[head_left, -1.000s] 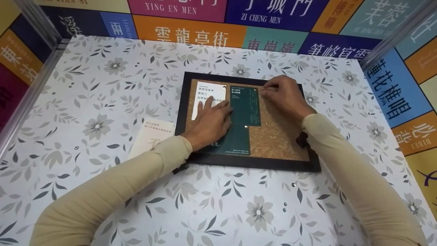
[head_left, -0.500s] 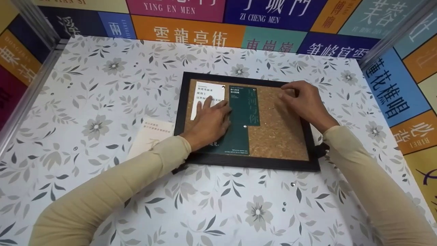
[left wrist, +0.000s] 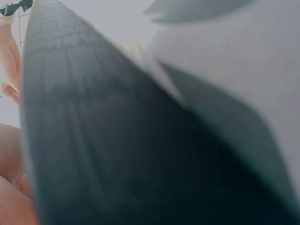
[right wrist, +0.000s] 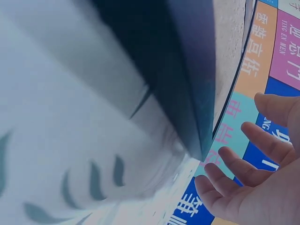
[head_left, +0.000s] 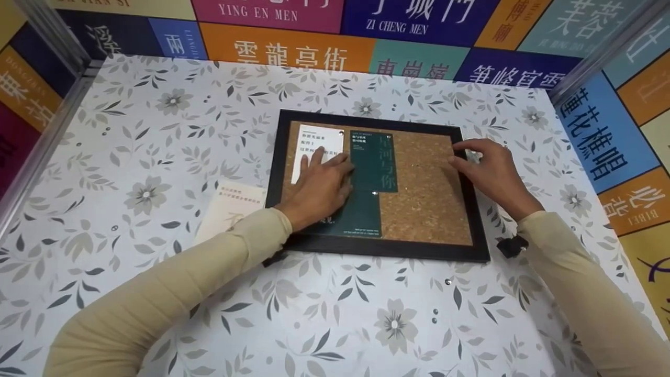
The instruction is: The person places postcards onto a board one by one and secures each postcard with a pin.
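Note:
A cork board (head_left: 426,209) in a black frame lies on the table, bearing a white card (head_left: 316,137), a dark green card (head_left: 370,167) beside it and another dark green card (head_left: 361,214) below. Small shiny pins show at the cards' upper right corners. My left hand (head_left: 320,191) rests with spread fingers across the cards, covering parts of them. At the board's right edge is my right hand (head_left: 492,170), fingertips over the frame. The right wrist view shows that hand's fingers (right wrist: 253,138) spread and loosely bent, holding nothing. The frame's dark side (left wrist: 117,140) fills the left wrist view.
A cream printed card (head_left: 235,196) lies left of the board, partly under the left sleeve. One small shiny pin (head_left: 448,281) sits on the flowered tablecloth (head_left: 335,314) in front. Panels with large characters (head_left: 293,47) wall in the back and sides.
My right hand has moved right and toward me, from beside the upper green card to the frame's right edge. The left hand stays on the cards.

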### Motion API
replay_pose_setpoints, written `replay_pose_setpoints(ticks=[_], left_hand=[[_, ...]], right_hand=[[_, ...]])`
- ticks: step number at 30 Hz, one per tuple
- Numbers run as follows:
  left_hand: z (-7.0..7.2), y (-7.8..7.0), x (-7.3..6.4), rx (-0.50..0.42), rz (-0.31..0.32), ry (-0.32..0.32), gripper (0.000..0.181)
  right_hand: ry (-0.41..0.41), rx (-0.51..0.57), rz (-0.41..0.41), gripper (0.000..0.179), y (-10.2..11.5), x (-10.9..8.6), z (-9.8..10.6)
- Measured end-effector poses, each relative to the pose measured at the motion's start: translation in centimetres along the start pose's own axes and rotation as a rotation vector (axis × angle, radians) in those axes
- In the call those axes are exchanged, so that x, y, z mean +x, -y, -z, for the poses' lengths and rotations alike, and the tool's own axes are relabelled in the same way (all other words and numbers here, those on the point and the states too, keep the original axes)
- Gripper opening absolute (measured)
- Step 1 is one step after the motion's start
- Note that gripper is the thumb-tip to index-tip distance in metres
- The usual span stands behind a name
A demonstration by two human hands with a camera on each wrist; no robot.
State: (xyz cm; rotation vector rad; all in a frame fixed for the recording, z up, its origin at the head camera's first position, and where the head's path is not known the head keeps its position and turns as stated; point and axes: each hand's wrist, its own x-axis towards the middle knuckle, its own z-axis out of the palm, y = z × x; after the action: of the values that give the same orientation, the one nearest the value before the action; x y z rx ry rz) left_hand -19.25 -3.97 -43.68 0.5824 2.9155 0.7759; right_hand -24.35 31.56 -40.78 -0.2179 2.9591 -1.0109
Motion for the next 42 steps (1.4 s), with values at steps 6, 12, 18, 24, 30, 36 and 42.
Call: replay_pose_setpoints(ticks=[6, 12, 18, 24, 30, 36, 42], left_hand=[[0.1, -0.1, -0.1, -0.012, 0.011, 0.013, 0.045], [0.0, -0.1, 0.0, -0.001, 0.008, 0.008, 0.045], [-0.1, 0.0, 0.1, -0.003, 0.014, 0.015, 0.046], [-0.2, 0.1, 0.2, -0.006, 0.011, 0.005, 0.046], [-0.1, 0.0, 0.1, -0.025, 0.016, 0.013, 0.046], [0.0, 0.0, 0.0, -0.034, 0.022, 0.016, 0.046], [-0.1, 0.0, 0.1, -0.027, 0.011, 0.004, 0.045]], right_hand=[[0.025, -0.001, -0.046, 0.048, -0.9, -1.0, 0.3], [0.049, -0.016, -0.074, 0.054, -1.6, -2.0, 0.4], [0.056, -0.023, -0.068, 0.055, -2.3, -2.7, 0.6], [0.062, -0.042, -0.067, 0.056, -3.1, -3.1, 0.5], [0.068, -0.033, -0.080, 0.058, -3.7, -3.6, 0.2], [0.079, 0.008, -0.085, 0.060, -3.9, -4.2, 0.0], [0.095, 0.053, -0.071, 0.060, -4.1, -4.6, 0.1]])
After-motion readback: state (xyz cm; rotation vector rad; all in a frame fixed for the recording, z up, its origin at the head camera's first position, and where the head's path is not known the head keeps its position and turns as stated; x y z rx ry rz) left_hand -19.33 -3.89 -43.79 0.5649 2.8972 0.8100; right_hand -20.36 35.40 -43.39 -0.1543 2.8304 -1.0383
